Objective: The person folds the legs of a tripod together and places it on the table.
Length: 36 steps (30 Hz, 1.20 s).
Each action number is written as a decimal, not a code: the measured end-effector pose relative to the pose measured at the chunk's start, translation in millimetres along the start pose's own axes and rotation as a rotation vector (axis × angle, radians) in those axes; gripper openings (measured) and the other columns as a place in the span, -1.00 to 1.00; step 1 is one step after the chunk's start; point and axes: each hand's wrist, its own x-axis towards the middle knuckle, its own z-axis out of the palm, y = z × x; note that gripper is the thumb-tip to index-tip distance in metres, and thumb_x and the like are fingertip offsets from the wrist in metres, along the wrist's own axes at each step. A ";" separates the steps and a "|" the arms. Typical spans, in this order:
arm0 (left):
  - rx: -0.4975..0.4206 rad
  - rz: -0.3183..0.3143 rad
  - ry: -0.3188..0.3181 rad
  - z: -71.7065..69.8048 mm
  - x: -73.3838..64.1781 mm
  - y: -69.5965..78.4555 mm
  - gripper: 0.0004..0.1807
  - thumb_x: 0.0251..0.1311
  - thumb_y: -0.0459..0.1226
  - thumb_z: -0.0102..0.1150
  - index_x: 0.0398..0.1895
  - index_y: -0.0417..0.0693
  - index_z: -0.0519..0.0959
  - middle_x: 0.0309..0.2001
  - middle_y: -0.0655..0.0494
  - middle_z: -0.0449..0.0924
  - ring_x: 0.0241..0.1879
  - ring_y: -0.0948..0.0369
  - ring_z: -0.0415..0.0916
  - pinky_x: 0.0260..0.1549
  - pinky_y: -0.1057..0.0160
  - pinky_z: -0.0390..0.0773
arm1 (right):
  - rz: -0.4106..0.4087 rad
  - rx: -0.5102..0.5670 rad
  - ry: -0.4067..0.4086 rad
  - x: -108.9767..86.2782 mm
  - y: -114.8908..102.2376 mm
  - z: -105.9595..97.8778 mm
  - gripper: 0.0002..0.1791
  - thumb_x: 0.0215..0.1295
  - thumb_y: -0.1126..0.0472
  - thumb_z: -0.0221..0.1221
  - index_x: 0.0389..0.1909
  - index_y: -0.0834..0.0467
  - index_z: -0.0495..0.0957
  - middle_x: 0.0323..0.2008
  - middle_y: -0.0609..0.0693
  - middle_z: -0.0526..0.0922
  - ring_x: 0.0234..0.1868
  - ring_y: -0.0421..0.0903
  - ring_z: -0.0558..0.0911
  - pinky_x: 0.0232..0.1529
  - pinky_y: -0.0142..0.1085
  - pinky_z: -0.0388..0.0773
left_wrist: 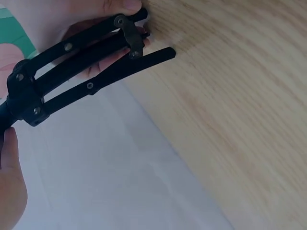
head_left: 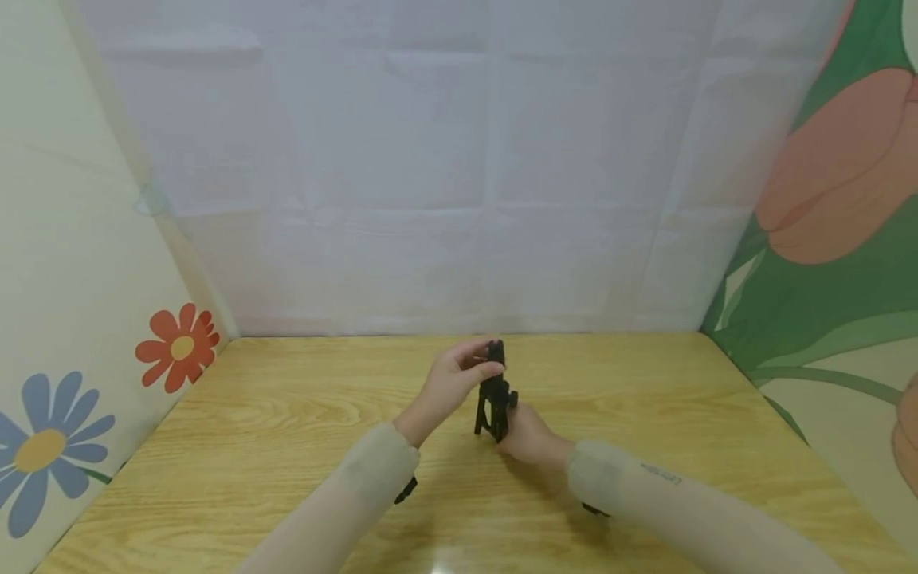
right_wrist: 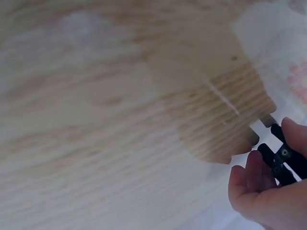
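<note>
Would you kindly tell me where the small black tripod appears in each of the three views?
Head: the black tripod stands at centre, between both hands.
Left wrist: it runs across the upper left, legs toward the table.
Right wrist: only a bit shows at the right edge.
Shared landmark: the wooden table.

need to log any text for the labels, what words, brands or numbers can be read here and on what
Small dark print on the right sleeve, near the wrist in the head view: too small and blurred to read.
Black folding stand held between the left hand and right hand: no text visible in any view.
Wooden table, white backdrop and flower panels: no text.
</note>
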 end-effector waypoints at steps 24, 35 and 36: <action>0.120 -0.066 -0.086 -7.5 13.9 5.5 -0.59 0.26 -0.30 0.26 0.17 -0.19 0.55 -0.09 -0.01 0.62 -0.06 0.11 0.57 0.03 0.05 0.51 | -0.048 0.051 -0.252 10.7 17.4 -15.4 -0.55 -0.14 0.61 0.20 -0.10 0.38 0.51 -0.02 0.25 0.60 0.10 0.22 0.53 0.19 0.14 0.34; 0.086 0.001 0.166 4.3 8.8 3.4 -0.67 0.11 -0.32 0.40 -0.05 -0.21 0.66 -0.30 0.03 0.64 -0.31 0.19 0.56 -0.26 0.20 0.60 | 0.096 0.276 -0.251 6.0 12.0 -8.3 -0.01 -0.02 0.42 0.41 0.39 0.47 0.04 0.25 0.42 0.35 0.27 0.28 0.37 0.28 0.12 0.22; 0.090 0.003 0.182 5.5 8.4 3.6 -0.67 0.09 -0.31 0.41 -0.06 -0.21 0.66 -0.31 0.03 0.65 -0.31 0.20 0.56 -0.29 0.22 0.59 | 0.101 0.284 -0.228 6.0 11.6 -5.5 0.02 -0.05 0.43 0.42 0.39 0.49 0.01 0.26 0.44 0.32 0.28 0.28 0.34 0.30 0.12 0.19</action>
